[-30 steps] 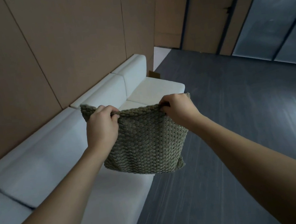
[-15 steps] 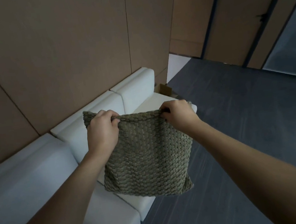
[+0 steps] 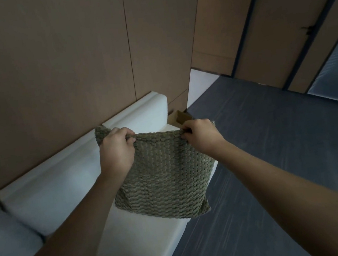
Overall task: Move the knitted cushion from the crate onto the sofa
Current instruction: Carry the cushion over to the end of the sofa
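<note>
Your left hand (image 3: pixel 116 151) pinches the knitted cushion (image 3: pixel 165 175) at its top left corner, and your right hand (image 3: pixel 202 137) pinches the top edge near the right corner. It hangs clear above the sofa (image 3: pixel 139 239) seat near its front edge. You're mid-carry; next, lower it onto the seat and loosen both grips.

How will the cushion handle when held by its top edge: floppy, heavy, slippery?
Probably floppy: the cushion hangs limp and flat from the left hand and right hand, with the top edge sagging slightly between them. Likely light, since pinching fingers alone carry it. The chunky knit should resist slipping.
</note>
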